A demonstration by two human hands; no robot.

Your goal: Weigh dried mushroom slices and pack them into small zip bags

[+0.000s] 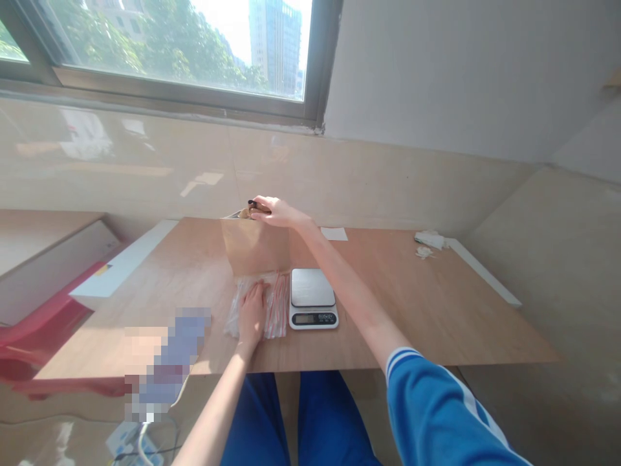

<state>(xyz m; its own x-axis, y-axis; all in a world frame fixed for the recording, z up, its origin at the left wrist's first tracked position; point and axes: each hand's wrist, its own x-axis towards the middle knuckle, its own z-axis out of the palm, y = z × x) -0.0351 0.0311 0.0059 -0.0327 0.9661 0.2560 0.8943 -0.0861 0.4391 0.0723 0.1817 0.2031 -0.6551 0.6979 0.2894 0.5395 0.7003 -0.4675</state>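
A brown cardboard box point(255, 246) stands at the back of the wooden table. Over its top edge, my right hand point(275, 212) is closed around a small brown thing point(259, 208) with a black end; its kind is unclear. In front of the box lies a stack of clear plastic zip bags point(275, 314) with red stripes along their edges. My left hand point(253, 310) rests on these bags with its fingers stretched out. Just right of the bags sits a white kitchen scale point(313, 298) with a steel plate. Most of what is inside the box is hidden.
A blurred-out phone-like object point(179, 353) with a cable lies at the table's front left. White paper point(334, 233) is near the back edge, and crumpled white scraps point(429, 241) lie farther right. A red chair point(53, 323) stands left of the wooden table point(412, 310).
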